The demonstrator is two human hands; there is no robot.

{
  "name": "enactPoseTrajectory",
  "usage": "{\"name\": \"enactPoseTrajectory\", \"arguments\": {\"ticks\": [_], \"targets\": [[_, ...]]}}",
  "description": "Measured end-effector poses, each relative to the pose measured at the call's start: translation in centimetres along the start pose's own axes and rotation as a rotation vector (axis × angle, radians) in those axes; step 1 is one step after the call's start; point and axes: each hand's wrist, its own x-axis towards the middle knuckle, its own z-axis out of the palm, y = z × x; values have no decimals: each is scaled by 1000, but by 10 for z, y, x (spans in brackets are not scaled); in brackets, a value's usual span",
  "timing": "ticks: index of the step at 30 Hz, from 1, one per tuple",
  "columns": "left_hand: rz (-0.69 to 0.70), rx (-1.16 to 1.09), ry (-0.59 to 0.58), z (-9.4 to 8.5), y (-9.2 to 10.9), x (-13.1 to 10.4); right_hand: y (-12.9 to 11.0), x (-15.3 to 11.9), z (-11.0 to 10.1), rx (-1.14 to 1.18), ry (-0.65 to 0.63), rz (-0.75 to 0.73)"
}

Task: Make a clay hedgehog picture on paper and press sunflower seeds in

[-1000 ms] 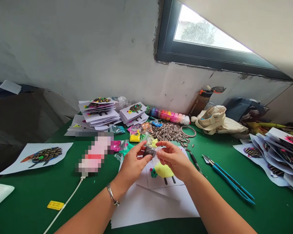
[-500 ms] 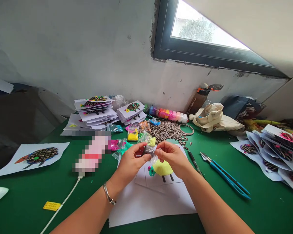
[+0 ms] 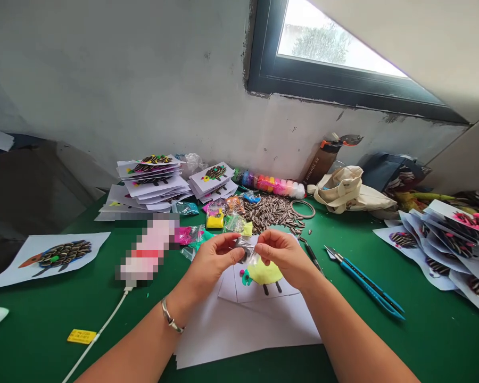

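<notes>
Between my two hands is a small clear plastic bag (image 3: 246, 250) with dark clay in it. My left hand (image 3: 219, 258) pinches its left side with thumb and fingers. The bag's right edge is in the fingertips of my right hand (image 3: 279, 252). Below them lies a card with a yellow clay body (image 3: 265, 272), a teal head and two dark legs. Under the card are white paper sheets (image 3: 243, 335).
Sunflower seeds (image 3: 271, 213) lie behind my hands, beside bagged coloured clay (image 3: 214, 218). Blue tweezers (image 3: 369, 284) and a dark pen-like tool (image 3: 311, 255) lie right. Finished cards are stacked left (image 3: 155, 186) and right (image 3: 459, 244). A white cable (image 3: 112, 322) runs at front left.
The view has shifted slightly. The dark clay bag has turned a little between my fingers, and more of its clear plastic shows near my right hand.
</notes>
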Motion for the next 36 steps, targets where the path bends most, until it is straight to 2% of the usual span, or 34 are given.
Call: {"name": "enactPoseTrajectory", "arguments": {"ticks": [9,17,24,31,36], "targets": [[-50,-75,4,0,3,-3,-5,-3,-3,78,-56,-28],[0,-56,0,0,0,-2,-1,-1,3,-67,74,-47],[20,-53,49,2,1,-2,-1,-1,4,13,70,-45],[30,100,17,4,3,-6,-2,-2,4,-79,114,2],[28,146,65,6,5,-5,-1,-2,4,-36,80,-8]]}}
